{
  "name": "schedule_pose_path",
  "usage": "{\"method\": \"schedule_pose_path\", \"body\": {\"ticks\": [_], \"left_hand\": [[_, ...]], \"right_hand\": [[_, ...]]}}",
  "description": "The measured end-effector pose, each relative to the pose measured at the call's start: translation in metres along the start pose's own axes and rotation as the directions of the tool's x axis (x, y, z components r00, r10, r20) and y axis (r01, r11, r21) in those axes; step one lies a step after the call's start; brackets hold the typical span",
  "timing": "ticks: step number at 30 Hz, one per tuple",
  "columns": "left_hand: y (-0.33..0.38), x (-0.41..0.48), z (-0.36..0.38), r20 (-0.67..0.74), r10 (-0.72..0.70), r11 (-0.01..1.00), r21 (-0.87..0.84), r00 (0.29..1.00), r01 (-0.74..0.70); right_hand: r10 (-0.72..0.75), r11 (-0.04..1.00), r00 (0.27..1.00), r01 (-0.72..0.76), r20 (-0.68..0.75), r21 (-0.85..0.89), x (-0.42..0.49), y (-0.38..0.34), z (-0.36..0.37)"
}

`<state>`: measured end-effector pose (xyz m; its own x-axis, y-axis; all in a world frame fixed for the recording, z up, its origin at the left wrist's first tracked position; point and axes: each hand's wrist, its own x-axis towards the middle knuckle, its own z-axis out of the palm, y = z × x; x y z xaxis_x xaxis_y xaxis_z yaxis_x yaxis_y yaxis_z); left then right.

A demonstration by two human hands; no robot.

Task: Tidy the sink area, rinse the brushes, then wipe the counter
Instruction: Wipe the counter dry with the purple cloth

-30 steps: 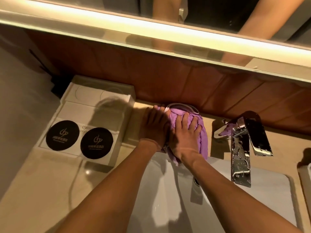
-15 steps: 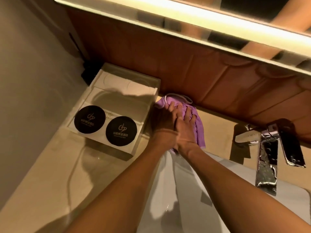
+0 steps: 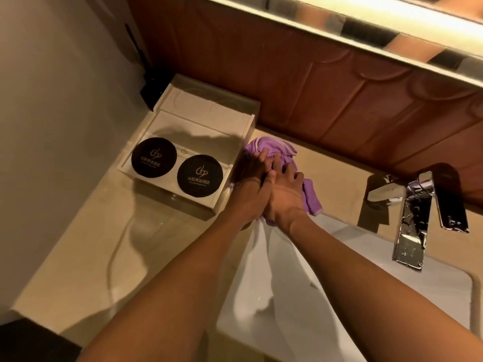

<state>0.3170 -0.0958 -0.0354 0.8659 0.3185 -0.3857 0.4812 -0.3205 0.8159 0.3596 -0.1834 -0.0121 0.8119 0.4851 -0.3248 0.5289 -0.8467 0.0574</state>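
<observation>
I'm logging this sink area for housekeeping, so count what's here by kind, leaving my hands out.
Purple cloth: 1
White tray: 1
Black round discs: 2
Chrome faucet: 1
Sink basin: 1
Total: 6

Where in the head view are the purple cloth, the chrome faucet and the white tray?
purple cloth [image 3: 311, 197]: head view, on its lower right fold.
chrome faucet [image 3: 411, 231]: head view, on the middle of the spout.
white tray [image 3: 198, 118]: head view, on its bare inner floor.
</observation>
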Motion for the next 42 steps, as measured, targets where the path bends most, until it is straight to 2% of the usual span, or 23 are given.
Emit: {"method": "schedule_pose_path", "body": {"ticks": [3, 6, 9, 12, 15, 17, 19, 22, 24, 26, 32, 35, 37, 39, 42], "left_hand": [[-0.008, -0.018, 0.0, 0.02, 0.041, 0.996, 0.073, 0.999, -0.042], [-0.021, -0.038, -0.004, 0.029, 0.118, 0.989, 0.088, 0.993, -0.12], [-0.036, -0.067, -0.008, -0.01, 0.246, 0.954, 0.178, 0.969, -0.24], [-0.052, -0.096, -0.007, 0.069, 0.2, 0.977, 0.059, 0.977, -0.204], [-0.056, -0.122, -0.007, 0.026, 0.162, 0.987, 0.021, 0.986, -0.162], [-0.056, -0.14, -0.007, 0.008, 0.141, 0.99, 0.016, 0.99, -0.141], [-0.059, -0.159, -0.003, 0.003, 0.116, 0.99, -0.075, 0.993, -0.116], [-0.075, -0.184, 0.0, -0.068, 0.132, 0.986, -0.098, 0.989, -0.138], [-0.085, -0.197, 0.009, -0.059, 0.097, 0.969, -0.221, 0.994, -0.108], [-0.09, -0.212, 0.012, -0.082, 0.065, 0.963, -0.255, 0.995, -0.084], [-0.098, -0.248, 0.034, -0.171, 0.063, 0.99, -0.117, 0.983, -0.084], [-0.112, -0.258, 0.046, -0.165, 0.122, 0.992, 0.005, 0.979, -0.123], [-0.112, -0.267, 0.055, -0.164, 0.094, 0.995, 0.048, 0.982, -0.087], [-0.118, -0.275, 0.065, -0.168, 0.109, 0.992, 0.082, 0.98, -0.096], [-0.124, -0.285, 0.08, -0.159, 0.227, 0.972, 0.103, 0.961, -0.213]], "right_hand": [[-0.028, 1.0, 0.999, 0.028, 0.02, 0.01, -0.013, -0.008, -0.003], [-0.036, 0.994, 0.999, 0.034, 0.015, 0.107, -0.031, -0.016, -0.001], [-0.027, 0.986, 0.998, 0.037, -0.061, 0.165, -0.059, -0.029, 0.009], [-0.047, 0.998, 0.999, 0.048, -0.028, 0.039, -0.087, -0.041, 0.014], [-0.097, 0.991, 0.995, 0.095, -0.018, -0.094, -0.108, -0.051, 0.02], [-0.131, 0.988, 0.991, 0.127, -0.038, -0.083, -0.118, -0.054, 0.03], [-0.146, 0.986, 0.989, 0.142, -0.038, -0.087, -0.128, -0.055, 0.034], [-0.218, 0.972, 0.973, 0.21, -0.069, -0.107, -0.151, -0.063, 0.042], [-0.218, 0.976, 0.972, 0.215, -0.087, -0.039, -0.167, -0.064, 0.051], [-0.231, 0.971, 0.966, 0.236, -0.116, 0.031, -0.179, -0.068, 0.056], [-0.228, 0.968, 0.965, 0.239, -0.132, 0.071, -0.214, -0.066, 0.07], [-0.244, 0.958, 0.961, 0.26, -0.133, 0.117, -0.23, -0.058, 0.077], [-0.279, 0.946, 0.951, 0.296, -0.136, 0.133, -0.241, -0.046, 0.082], [-0.335, 0.933, 0.933, 0.348, -0.133, 0.088, -0.251, -0.034, 0.087], [-0.411, 0.911, 0.902, 0.41, -0.13, -0.031, -0.258, -0.017, 0.086]]}}
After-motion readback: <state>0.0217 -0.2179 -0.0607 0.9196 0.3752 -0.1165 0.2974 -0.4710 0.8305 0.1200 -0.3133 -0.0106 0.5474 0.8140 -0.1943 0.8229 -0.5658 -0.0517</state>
